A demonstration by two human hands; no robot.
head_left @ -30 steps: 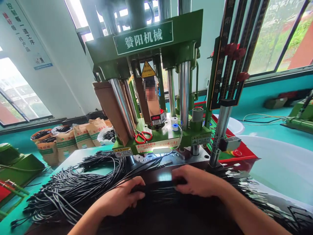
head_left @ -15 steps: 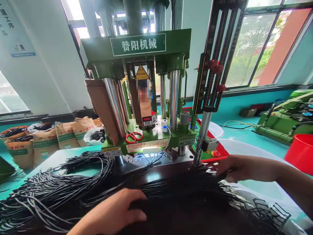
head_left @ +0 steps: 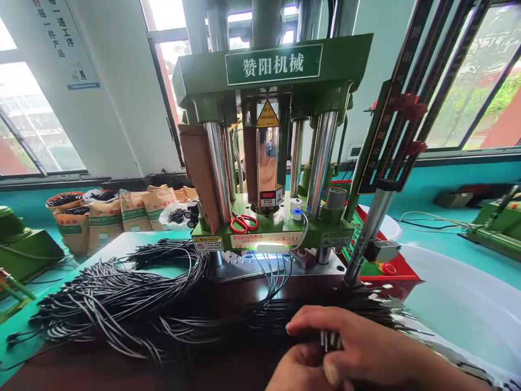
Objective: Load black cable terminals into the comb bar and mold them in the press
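My left hand [head_left: 299, 372] and my right hand [head_left: 354, 342] are close together at the lower right, over the dark table. Small silver metal connectors [head_left: 331, 340] show between the thumb and fingers of my right hand, which curl round them. My left hand sits just below, its fingers bent; what they hold is hidden. Behind the hands, a bundle of black cables [head_left: 268, 312] lies along the table, with metal ends [head_left: 391, 307] at the right. Several cables [head_left: 271, 271] run into the lit opening of the green press [head_left: 272, 236].
A large pile of black cables [head_left: 118, 293] covers the left side. Red-handled scissors [head_left: 244, 223] lie on the press bed. Right of it stand a metal post [head_left: 368, 233], a red control box [head_left: 401, 266] and a white tub [head_left: 459, 293]. Paper sacks [head_left: 103, 222] stand behind.
My left hand has moved right and my right hand has come left, so they now meet over the table. The view has swung left. Metal connectors now show in my right hand.
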